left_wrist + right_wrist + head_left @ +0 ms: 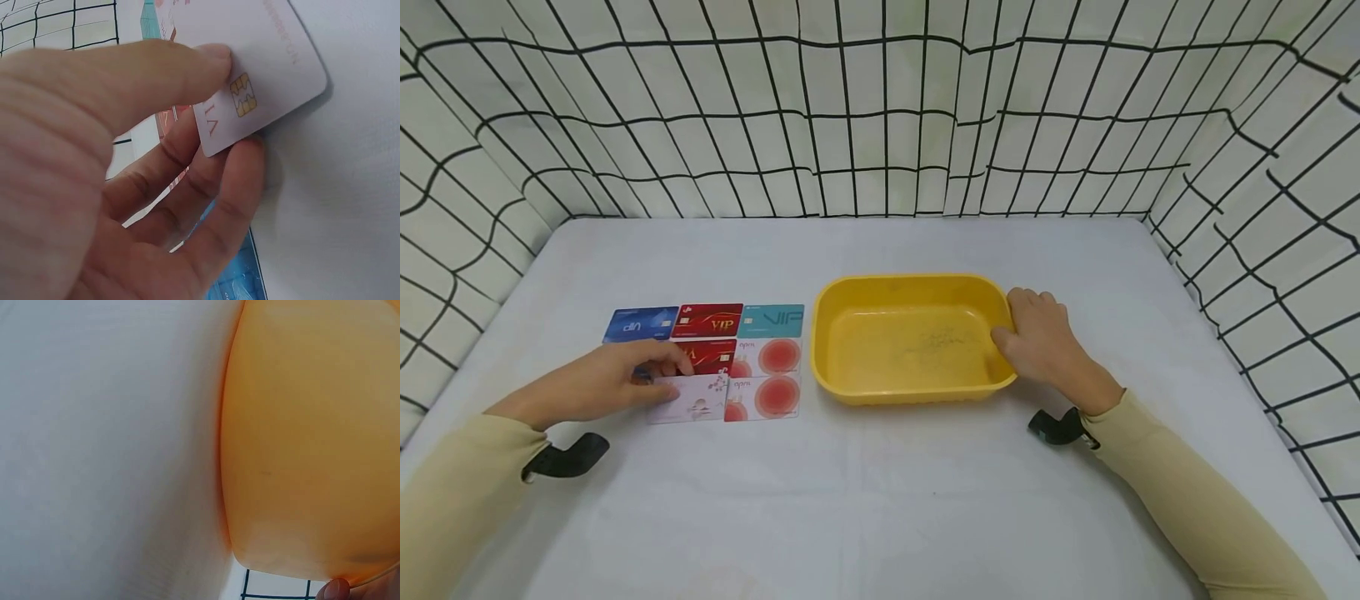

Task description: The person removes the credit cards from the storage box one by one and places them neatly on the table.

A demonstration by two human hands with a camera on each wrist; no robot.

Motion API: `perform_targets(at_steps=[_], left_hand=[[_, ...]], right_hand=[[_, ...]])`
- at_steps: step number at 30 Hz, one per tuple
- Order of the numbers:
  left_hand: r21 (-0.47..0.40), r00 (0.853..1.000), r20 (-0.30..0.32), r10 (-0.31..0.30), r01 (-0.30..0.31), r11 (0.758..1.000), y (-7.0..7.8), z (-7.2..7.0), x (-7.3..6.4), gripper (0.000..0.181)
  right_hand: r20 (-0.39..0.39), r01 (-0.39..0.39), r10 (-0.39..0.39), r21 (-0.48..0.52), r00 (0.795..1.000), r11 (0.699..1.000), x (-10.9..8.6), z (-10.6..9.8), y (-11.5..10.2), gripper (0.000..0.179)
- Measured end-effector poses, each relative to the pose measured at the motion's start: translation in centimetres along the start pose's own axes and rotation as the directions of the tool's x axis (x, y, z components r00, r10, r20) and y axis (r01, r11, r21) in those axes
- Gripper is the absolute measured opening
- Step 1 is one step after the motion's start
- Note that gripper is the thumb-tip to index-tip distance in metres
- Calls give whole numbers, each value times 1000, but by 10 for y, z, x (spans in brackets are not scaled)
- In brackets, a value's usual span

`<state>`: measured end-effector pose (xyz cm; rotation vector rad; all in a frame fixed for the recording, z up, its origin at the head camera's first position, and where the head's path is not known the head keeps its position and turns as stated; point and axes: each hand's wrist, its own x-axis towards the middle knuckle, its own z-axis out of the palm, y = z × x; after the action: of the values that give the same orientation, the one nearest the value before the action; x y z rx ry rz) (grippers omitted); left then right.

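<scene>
My left hand (617, 379) pinches the edge of a pale pink card (696, 400), thumb on top and fingertips at its underside. In the left wrist view the card (262, 69) shows a gold chip and tilts off the white cloth. Beside and beyond it lie a red card (715, 357), two white cards with red circles, the nearer one (777, 397) at its right, and a row of a blue card (636, 323), a red VIP card (711, 319) and a teal VIP card (772, 320). My right hand (1045, 337) grips the right rim of a yellow plastic basin (913, 392), thumb inside.
A white cloth (880, 500) covers the table. Black wire grid panels (883, 117) stand along the back and both sides. Black wrist straps (568, 457) show at both sleeve cuffs. The basin stands right of the cards, with a narrow gap between.
</scene>
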<state>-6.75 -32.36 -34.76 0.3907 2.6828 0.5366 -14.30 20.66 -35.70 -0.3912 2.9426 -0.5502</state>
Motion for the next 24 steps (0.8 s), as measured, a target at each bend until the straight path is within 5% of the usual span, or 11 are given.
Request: perform_targets(at_steps=[24], left_hand=[[-11,1000,-2,31,-31,999,4,4,0,37]], right_hand=[[0,0,0,-1,1000,1000,1,0,-1,25]])
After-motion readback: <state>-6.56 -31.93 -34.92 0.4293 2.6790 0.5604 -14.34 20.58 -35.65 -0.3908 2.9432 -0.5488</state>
